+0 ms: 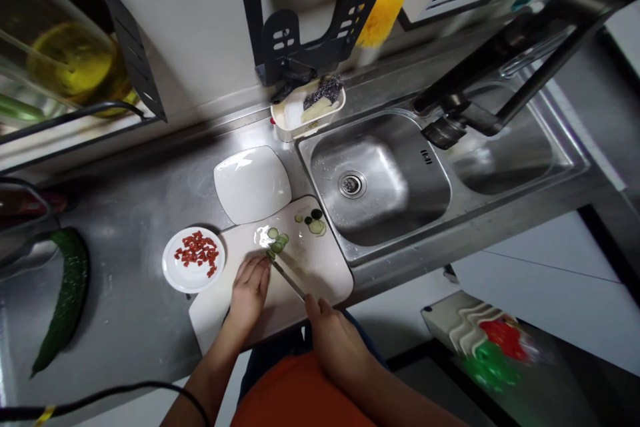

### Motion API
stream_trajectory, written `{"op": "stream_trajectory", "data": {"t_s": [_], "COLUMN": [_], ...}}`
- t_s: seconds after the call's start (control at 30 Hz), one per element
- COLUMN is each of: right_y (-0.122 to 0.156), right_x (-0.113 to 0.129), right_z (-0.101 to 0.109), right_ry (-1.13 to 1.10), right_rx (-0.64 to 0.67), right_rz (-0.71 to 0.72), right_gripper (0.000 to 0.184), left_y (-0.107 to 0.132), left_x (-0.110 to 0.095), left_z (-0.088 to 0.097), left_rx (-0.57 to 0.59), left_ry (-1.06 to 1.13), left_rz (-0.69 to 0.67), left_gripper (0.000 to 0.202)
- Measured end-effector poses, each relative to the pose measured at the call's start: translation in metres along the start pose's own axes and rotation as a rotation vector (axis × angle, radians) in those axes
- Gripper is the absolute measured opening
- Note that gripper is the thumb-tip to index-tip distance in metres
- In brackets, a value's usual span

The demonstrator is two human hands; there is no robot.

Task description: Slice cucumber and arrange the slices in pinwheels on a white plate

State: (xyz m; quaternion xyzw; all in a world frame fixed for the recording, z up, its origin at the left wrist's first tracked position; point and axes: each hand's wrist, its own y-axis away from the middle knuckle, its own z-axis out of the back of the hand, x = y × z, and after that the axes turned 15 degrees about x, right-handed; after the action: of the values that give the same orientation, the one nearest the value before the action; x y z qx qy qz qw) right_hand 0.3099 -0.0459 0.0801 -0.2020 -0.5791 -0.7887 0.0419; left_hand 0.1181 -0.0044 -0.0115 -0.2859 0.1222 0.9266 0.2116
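On the steel counter lies a white cutting board [320, 267]. My left hand [249, 291] rests on it with fingers curled over a piece of cucumber [271, 254], of which only the cut end shows. My right hand [336, 339] grips a knife [289, 275] whose blade meets the cucumber end. Thin cucumber slices [278, 240] lie just beyond the blade, and a few more slices [315, 221] sit near the board's far right corner.
A small round plate of chopped red pieces [194, 259] sits left of the board. An empty square white plate [253, 183] lies behind it. A whole cucumber [65, 297] lies far left. The sink [380, 180] and faucet [475, 107] are at right, a sponge tray [307, 110] behind.
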Motion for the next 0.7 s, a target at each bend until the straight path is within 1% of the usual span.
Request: {"op": "stream_trajectory", "data": {"t_s": [0.4,0.57,0.7], "right_y": [-0.0002,-0.0025,-0.0043], "right_x": [0.004,0.004,0.0044], "right_z": [0.0101,0.0093,0.0086], "right_ry": [-0.007,-0.012,-0.003], "right_rx": [0.009,-0.003,-0.01], "right_rz": [0.01,0.011,0.01], "right_gripper": [0.047,0.044,0.045], "left_y": [-0.0003,0.0003,0.0007], "left_x": [-0.0005,0.0,0.001], "left_z": [-0.0001,-0.0006,-0.0016], "left_rx": [0.007,0.011,0.007], "left_ry": [-0.002,-0.002,-0.012], "left_rz": [0.0,0.002,0.002], "left_gripper": [0.023,0.022,0.023]}}
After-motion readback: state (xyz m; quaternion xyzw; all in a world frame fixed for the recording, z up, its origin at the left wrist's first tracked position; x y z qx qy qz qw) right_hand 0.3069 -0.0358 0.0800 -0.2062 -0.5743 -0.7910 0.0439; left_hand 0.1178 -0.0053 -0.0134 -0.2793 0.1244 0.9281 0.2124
